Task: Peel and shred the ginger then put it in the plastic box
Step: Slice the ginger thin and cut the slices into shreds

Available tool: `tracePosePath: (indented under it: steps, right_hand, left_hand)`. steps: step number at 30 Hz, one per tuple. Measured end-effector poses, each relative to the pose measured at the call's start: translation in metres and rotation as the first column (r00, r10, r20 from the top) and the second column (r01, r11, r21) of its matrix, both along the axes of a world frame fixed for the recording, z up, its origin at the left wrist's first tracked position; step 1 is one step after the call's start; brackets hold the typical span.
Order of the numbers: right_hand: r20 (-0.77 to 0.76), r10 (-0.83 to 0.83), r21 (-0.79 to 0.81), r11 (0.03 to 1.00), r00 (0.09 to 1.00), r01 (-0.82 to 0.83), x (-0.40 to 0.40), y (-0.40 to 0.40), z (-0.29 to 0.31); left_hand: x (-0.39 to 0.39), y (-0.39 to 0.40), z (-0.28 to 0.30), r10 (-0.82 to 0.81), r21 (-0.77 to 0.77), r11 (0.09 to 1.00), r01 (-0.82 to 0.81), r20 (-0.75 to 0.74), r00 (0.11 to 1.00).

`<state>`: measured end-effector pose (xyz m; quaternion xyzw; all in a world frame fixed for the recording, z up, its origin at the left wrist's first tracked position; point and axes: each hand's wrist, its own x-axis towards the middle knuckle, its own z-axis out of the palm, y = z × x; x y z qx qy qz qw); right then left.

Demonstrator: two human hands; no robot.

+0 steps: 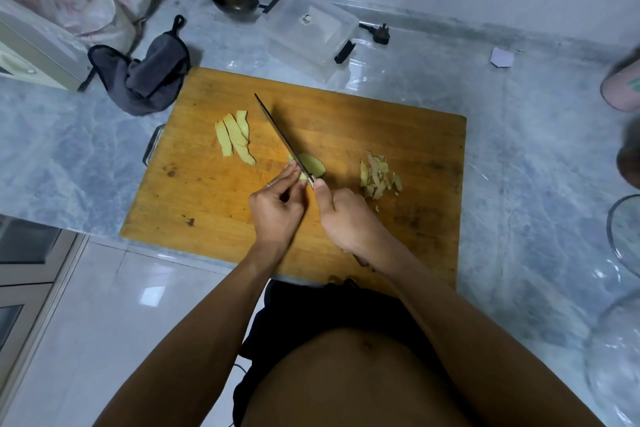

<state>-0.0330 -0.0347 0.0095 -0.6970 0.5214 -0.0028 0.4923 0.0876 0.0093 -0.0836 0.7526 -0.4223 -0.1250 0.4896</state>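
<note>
My left hand [277,204] is pinching the ginger [311,165] mid-board [207,204]; my right hand [346,218] is gripping the knife [280,137], slicing it. Slices [235,135] are lying toward the left edge, peels [379,177] right. The box [311,31] is sitting behind, label unreadable.

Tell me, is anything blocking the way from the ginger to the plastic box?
Nothing visible blocks it. The ginger lies mid-board under the knife; the plastic box sits on the counter just past the cutting board's far edge. Only bare board and counter lie between.
</note>
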Motion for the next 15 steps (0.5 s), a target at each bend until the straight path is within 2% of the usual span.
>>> tracePosePath:
  steps: [6,11,15]
  right_hand:
    - [0.021,-0.018,0.026,1.000,1.000,0.017,-0.003,-0.005,-0.006]
    - [0.041,-0.046,0.061,0.997,0.998,0.044,-0.007,-0.006,0.000]
    - [0.035,0.023,0.014,1.000,0.999,-0.024,-0.013,-0.008,0.009]
  left_hand:
    - [0.004,0.001,-0.001,-0.041,0.009,0.999,0.040,0.037,0.998]
    - [0.002,0.002,-0.004,-0.014,0.012,1.000,0.013,0.103,0.995]
    - [0.001,0.001,-0.002,-0.015,0.005,1.000,0.015,0.120,0.993]
